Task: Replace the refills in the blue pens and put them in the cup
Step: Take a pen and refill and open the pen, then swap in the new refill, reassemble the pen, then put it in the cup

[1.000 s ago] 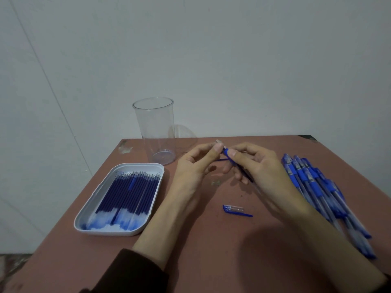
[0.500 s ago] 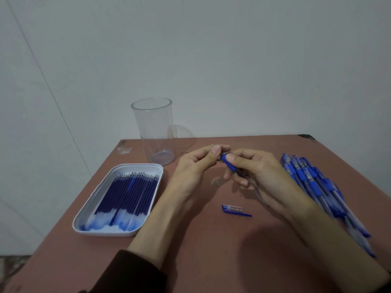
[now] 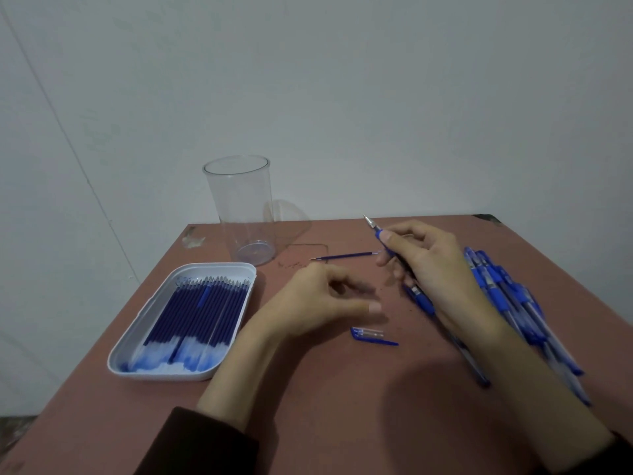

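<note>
My right hand (image 3: 431,269) grips a blue pen (image 3: 376,231) with its metal tip pointing up and to the left. My left hand (image 3: 318,299) hovers low over the table, fingers loosely curled, holding nothing. A pen cap (image 3: 371,335) lies just in front of the left hand. A loose refill (image 3: 342,257) lies flat on the table beyond both hands. A clear plastic cup (image 3: 241,210) stands upright at the far left with nothing in it. A white tray (image 3: 137,341) at the left holds several blue refills (image 3: 195,313).
A pile of several blue pens (image 3: 507,296) lies at the right, partly under my right forearm. The brown table (image 3: 325,406) stands against a pale wall, with its left edge beside the tray.
My left hand has let go of the pen tip and dropped toward the table. My right hand has moved right with the pen. The loose refill is now uncovered.
</note>
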{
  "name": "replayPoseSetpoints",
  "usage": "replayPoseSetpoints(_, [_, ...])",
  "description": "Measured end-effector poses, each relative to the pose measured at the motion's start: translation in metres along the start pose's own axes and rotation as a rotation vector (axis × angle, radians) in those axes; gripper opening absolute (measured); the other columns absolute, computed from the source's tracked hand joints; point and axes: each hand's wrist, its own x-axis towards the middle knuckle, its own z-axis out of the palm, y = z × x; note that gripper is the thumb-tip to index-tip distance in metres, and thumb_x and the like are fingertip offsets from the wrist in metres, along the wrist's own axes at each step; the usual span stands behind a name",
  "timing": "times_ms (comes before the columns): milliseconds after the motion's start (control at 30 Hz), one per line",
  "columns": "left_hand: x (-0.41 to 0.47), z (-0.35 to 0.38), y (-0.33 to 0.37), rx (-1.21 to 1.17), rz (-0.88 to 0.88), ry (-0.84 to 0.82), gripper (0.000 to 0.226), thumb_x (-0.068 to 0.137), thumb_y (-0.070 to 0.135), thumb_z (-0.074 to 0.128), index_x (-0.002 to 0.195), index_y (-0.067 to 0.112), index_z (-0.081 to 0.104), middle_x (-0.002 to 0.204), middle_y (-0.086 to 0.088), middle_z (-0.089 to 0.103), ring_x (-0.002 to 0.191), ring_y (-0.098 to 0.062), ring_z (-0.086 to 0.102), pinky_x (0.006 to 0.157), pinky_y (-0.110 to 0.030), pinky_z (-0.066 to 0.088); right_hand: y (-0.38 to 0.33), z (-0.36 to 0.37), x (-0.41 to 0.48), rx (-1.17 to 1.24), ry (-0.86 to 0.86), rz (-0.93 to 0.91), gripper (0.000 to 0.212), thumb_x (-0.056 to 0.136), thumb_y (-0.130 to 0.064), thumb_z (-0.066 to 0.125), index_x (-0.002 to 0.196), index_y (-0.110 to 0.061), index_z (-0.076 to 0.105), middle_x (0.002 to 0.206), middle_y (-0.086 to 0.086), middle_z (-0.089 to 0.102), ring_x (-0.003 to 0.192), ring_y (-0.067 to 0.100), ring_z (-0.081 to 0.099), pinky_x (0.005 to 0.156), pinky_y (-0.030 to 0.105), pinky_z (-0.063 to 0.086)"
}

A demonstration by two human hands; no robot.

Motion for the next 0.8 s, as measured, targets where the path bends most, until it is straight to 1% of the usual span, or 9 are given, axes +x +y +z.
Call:
replayPoseSetpoints(67, [0.0, -0.003, -0.004, 0.258, 0.007, -0.155, 0.026, 0.068, 0.037, 0.082, 0.092, 0.03, 0.075, 0.072, 0.019, 0.064, 0.07, 0.005, 0.056, 0.071, -0.014, 0.043, 0.003, -0.002, 0.002, -0.077, 0.029, -0.036, 0.007, 0.089, -0.018, 0.062, 0.085, -0.018, 0.067, 0.065, 0.002, 0.067, 0.05, 0.008, 0.051, 0.044, 0.015, 0.038])
replayPoseSetpoints(133, [0.002, -0.005, -0.009, 0.329, 0.06, -0.207, 0.018, 0.067, 0.038, 0.082, 0.083, 0.036, 0.074, 0.086, 0.011, 0.068, 0.083, -0.005, 0.06, 0.081, -0.027, 0.049, 0.006, -0.003, 0.004, -0.27, 0.045, -0.125, 0.011, 0.088, -0.015, 0.063, 0.084, -0.025, 0.067, 0.069, -0.004, 0.068, 0.057, 0.0, 0.057, 0.051, 0.011, 0.041])
replayPoseSetpoints(200, [0.003, -0.005, -0.011, 0.283, 0.068, -0.118, 0.015, 0.067, 0.037, 0.081, 0.079, 0.03, 0.074, 0.087, 0.002, 0.071, 0.083, -0.018, 0.063, 0.082, -0.038, 0.052, 0.006, -0.002, 0.003, -0.443, 0.047, -0.217, 0.016, 0.086, -0.012, 0.063, 0.09, -0.025, 0.07, 0.072, -0.013, 0.065, 0.066, -0.004, 0.057, 0.061, 0.006, 0.042])
replayPoseSetpoints(267, [0.005, -0.009, -0.012, 0.171, 0.038, 0.1, 0.016, 0.069, 0.034, 0.08, 0.078, 0.024, 0.073, 0.076, 0.004, 0.07, 0.068, -0.012, 0.062, 0.069, -0.029, 0.052, 0.004, -0.003, 0.0, -0.542, 0.026, -0.301, 0.019, 0.085, -0.01, 0.063, 0.093, -0.024, 0.072, 0.075, -0.018, 0.064, 0.072, -0.007, 0.056, 0.066, 0.004, 0.041])
replayPoseSetpoints(367, [0.008, -0.014, -0.012, 0.029, 0.024, 0.33, 0.016, 0.075, 0.011, 0.078, 0.076, 0.025, 0.07, 0.067, 0.011, 0.064, 0.058, 0.001, 0.054, 0.062, -0.013, 0.044, 0.002, -0.004, -0.003, -0.641, -0.009, -0.404, 0.019, 0.083, -0.012, 0.062, 0.09, -0.027, 0.071, 0.085, -0.013, 0.068, 0.082, 0.004, 0.061, 0.079, 0.028, 0.05])
replayPoseSetpoints(433, [0.008, -0.014, -0.012, 0.016, 0.028, 0.352, 0.019, 0.077, 0.008, 0.076, 0.083, 0.025, 0.071, 0.076, 0.008, 0.068, 0.062, 0.001, 0.055, 0.066, -0.012, 0.046, 0.001, -0.003, -0.005, -0.703, -0.018, -0.438, 0.017, 0.082, -0.018, 0.058, 0.089, -0.029, 0.069, 0.084, -0.013, 0.066, 0.081, 0.011, 0.059, 0.081, 0.041, 0.049])
replayPoseSetpoints(500, [0.007, -0.015, -0.01, 0.001, 0.025, 0.357, 0.017, 0.078, 0.008, 0.075, 0.091, 0.02, 0.074, 0.085, 0.002, 0.071, 0.066, -0.002, 0.057, 0.068, -0.013, 0.048, 0.001, -0.003, -0.006, -0.768, -0.014, -0.447, 0.02, 0.077, -0.024, 0.051, 0.087, -0.029, 0.068, 0.08, -0.013, 0.064, 0.079, 0.012, 0.057, 0.079, 0.044, 0.047])
replayPoseSetpoints(667, [0.005, -0.014, -0.007, -0.017, 0.048, 0.332, 0.018, 0.078, 0.007, 0.074, 0.085, 0.024, 0.073, 0.084, 0.0, 0.072, 0.062, 0.0, 0.057, 0.066, -0.013, 0.048, 0.005, -0.004, -0.005, -0.888, -0.058, -0.468, 0.026, 0.074, -0.023, 0.048, 0.087, -0.028, 0.069, 0.077, -0.015, 0.06, 0.077, 0.008, 0.048, 0.076, 0.032, 0.037])
replayPoseSetpoints(800, [0.002, -0.011, -0.004, -0.011, 0.07, 0.278, 0.018, 0.078, 0.009, 0.075, 0.086, 0.025, 0.074, 0.08, -0.002, 0.072, 0.062, -0.001, 0.059, 0.069, -0.021, 0.049, 0.009, 0.0, -0.005, -0.839, -0.148, -0.492, 0.019, 0.081, -0.012, 0.063, 0.091, -0.025, 0.072, 0.079, -0.02, 0.059, 0.075, 0.002, 0.045, 0.073, 0.022, 0.033])
